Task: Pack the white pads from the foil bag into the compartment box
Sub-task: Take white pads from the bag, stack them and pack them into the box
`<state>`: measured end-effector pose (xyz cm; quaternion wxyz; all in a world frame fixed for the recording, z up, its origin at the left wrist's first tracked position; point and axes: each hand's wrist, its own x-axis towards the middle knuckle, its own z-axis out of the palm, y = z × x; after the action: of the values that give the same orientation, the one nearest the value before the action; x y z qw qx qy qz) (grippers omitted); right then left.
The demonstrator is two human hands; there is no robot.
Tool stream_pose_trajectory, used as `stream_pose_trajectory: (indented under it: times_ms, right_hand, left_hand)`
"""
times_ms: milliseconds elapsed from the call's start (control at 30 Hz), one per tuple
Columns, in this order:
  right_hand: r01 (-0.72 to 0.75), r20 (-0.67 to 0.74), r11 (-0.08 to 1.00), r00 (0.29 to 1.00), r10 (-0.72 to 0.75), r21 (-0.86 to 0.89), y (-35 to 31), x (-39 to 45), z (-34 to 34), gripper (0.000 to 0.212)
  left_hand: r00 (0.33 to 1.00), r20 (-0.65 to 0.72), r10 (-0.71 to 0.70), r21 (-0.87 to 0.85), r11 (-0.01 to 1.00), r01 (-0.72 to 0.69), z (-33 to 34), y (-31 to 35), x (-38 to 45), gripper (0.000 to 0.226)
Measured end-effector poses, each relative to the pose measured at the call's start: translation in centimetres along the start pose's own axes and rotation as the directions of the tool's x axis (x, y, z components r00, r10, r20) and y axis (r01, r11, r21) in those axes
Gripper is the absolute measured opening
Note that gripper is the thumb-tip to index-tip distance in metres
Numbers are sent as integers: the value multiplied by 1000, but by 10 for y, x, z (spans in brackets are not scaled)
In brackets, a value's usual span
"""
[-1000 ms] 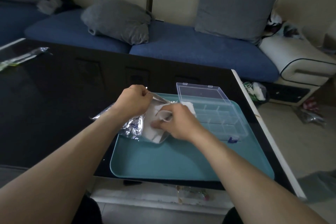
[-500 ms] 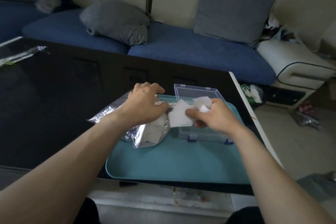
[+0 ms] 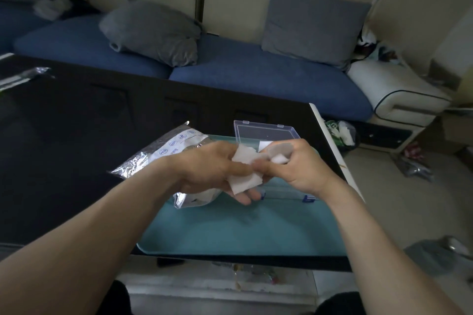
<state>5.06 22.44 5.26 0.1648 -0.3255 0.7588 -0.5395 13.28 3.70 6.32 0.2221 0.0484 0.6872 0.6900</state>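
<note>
Dark glossy desk (image 3: 76, 135), teal plastic tray (image 3: 243, 233): left hand (image 3: 212, 169) and right hand (image 3: 297, 163) grip pinching thin white pads (image 3: 244, 183) together above clear compartment box (image 3: 266, 133); stuck sheets could slip, missing compartments.

Clear plastic compartment box (image 3: 266, 133) mostly hidden behind both hands; dividers not visible. Crinkled silver foil bag (image 3: 163, 152) partly covered by left forearm. Number of soft white square pads (image 3: 244, 181) pinched between blurred fingers unclear.
</note>
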Motion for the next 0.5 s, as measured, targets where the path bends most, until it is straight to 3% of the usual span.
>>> stream_pose_trajectory:
  times_ms: [133, 333, 500]
  right_hand:
    - [-115, -54, 993, 992, 114, -30, 4, -1, -3, 9]
    - [-177, -331, 977, 920, 208, 120, 1, 0, -9, 19]
    - [-241, -167, 962, 951, 261, 131, -7, -5, -3, 30]
  left_hand:
    - [994, -99, -45, 81, 995, 53, -5, -8, 4, 31]
    - [933, -355, -54, -149, 989, 0, -6, -10, 9, 23]
    - [909, -417, 21, -180, 978, -105, 3, -7, 12, 13]
